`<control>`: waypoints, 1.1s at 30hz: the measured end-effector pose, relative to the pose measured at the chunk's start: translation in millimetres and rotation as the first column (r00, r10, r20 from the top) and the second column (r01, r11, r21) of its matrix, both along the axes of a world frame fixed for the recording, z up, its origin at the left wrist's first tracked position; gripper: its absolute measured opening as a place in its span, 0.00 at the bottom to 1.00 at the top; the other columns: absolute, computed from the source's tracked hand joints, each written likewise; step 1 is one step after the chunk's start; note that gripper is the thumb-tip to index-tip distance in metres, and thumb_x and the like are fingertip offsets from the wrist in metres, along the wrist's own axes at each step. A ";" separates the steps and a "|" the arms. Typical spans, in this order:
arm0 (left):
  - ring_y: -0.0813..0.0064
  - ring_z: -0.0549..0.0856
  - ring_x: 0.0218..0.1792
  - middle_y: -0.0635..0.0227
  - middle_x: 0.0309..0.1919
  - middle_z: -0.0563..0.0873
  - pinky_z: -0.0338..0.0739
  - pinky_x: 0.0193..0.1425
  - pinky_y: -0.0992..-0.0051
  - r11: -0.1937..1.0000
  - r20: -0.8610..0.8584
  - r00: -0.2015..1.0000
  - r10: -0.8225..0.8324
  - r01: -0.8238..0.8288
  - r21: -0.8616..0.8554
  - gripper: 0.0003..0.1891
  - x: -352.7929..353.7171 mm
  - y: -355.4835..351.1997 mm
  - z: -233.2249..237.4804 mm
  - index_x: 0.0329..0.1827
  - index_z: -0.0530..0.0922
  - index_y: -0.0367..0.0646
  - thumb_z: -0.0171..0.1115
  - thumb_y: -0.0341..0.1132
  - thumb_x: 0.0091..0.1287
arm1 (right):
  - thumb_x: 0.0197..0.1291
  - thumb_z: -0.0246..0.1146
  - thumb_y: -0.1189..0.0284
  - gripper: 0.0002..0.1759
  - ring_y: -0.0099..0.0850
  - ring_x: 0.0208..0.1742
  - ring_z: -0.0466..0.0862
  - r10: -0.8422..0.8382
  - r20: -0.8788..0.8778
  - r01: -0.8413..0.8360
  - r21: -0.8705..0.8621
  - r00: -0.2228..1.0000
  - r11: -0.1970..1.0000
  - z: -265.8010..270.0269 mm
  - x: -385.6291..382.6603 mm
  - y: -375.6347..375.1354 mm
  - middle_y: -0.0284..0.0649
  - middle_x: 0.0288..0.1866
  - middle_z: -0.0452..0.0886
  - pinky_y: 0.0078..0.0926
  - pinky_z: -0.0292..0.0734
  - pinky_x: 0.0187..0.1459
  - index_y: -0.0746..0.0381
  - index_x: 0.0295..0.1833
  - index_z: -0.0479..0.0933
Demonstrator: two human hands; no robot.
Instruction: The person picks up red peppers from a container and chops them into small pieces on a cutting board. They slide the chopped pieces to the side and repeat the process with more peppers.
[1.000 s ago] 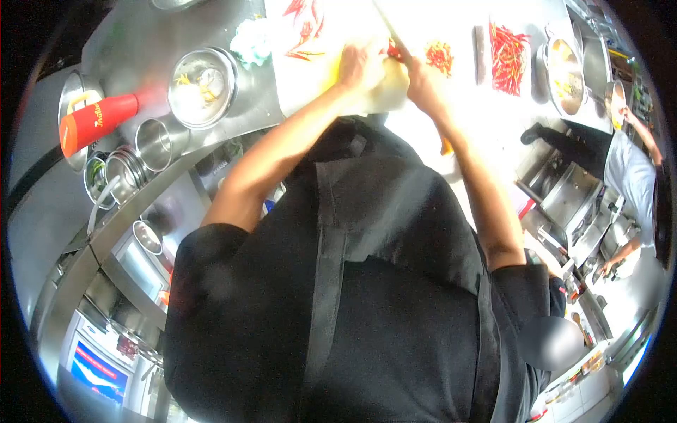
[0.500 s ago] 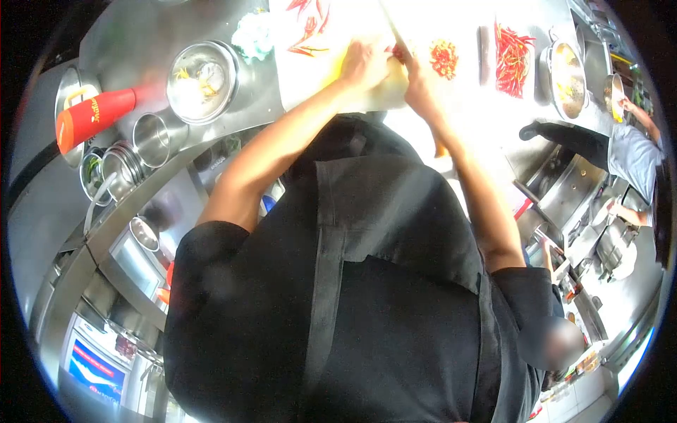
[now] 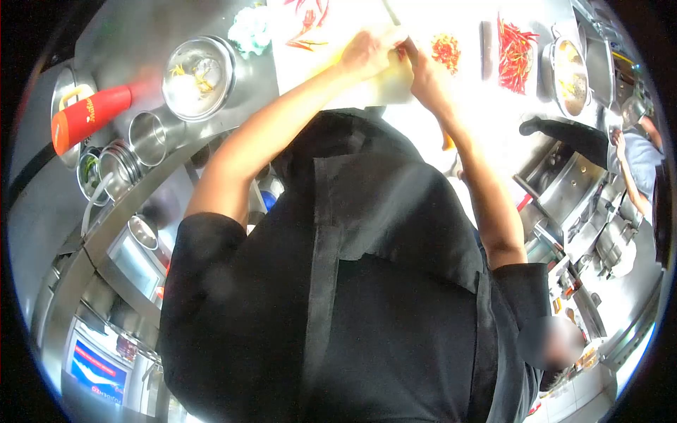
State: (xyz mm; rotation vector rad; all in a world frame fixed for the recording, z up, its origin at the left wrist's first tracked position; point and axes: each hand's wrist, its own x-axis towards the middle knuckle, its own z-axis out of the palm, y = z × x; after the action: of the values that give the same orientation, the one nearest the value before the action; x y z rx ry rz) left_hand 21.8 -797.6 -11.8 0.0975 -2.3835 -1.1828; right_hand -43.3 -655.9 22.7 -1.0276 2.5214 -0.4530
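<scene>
My right hand [image 3: 429, 79] is closed round the handle end of a knife [image 3: 392, 13], whose blade points up and away over the bright cutting board [image 3: 296, 74]. Close beside the knife, my left hand [image 3: 368, 53] is closed, fingers bent towards the blade; what they pinch is too small and glare-washed to name. Chopped red chili [image 3: 446, 52] lies in a pile right of my right hand. Whole red chilies [image 3: 307, 29] rest on the board left of my left hand, and a tray of red chilies [image 3: 515, 58] stands further right.
At left are a steel bowl [image 3: 199, 79], a crumpled pale green cloth or bag [image 3: 250, 31], a red bottle [image 3: 92, 116] and steel containers [image 3: 148, 138]. A pan [image 3: 568, 77] stands right of the tray. Another person [image 3: 638, 158] is at the far right; a blurred head shows lower right.
My left hand has shifted slightly and sits close to the knife. The view has moved a little. The other person at the right has changed arm position.
</scene>
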 end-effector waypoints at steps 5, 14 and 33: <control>0.55 0.82 0.34 0.59 0.29 0.81 0.77 0.36 0.62 0.999 0.043 0.999 0.019 -0.018 -0.044 0.13 0.6 1.9 -6.3 0.40 0.76 0.45 0.59 0.25 0.50 | 0.54 0.53 0.81 0.20 0.53 0.38 0.81 0.046 -0.037 -0.048 -0.039 0.998 0.998 9.3 9.9 5.0 0.59 0.35 0.79 0.45 0.76 0.39 0.68 0.55 0.66; 0.53 0.82 0.33 0.57 0.31 0.82 0.76 0.36 0.59 0.991 0.005 0.995 0.095 -0.094 -0.099 0.18 -0.5 6.1 -6.5 0.49 0.74 0.47 0.58 0.24 0.53 | 0.54 0.52 0.81 0.24 0.51 0.37 0.82 0.082 -0.033 -0.082 -0.009 0.996 0.997 2.3 4.8 7.8 0.57 0.36 0.80 0.46 0.76 0.38 0.65 0.59 0.67; 0.50 0.80 0.31 0.56 0.28 0.79 0.73 0.34 0.57 0.949 -0.018 0.951 0.307 -0.308 -0.069 0.10 2.3 32.3 -12.5 0.36 0.70 0.41 0.59 0.24 0.52 | 0.55 0.52 0.80 0.18 0.55 0.40 0.80 0.125 -0.068 -0.129 -0.057 0.990 0.990 38.9 0.0 3.2 0.59 0.36 0.79 0.47 0.75 0.41 0.69 0.53 0.68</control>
State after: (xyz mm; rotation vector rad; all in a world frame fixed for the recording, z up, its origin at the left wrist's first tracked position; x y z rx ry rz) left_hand 24.0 -765.3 -24.3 0.4252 -2.2959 -0.9485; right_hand -43.3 -652.7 61.6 -1.2367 2.4920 -0.4703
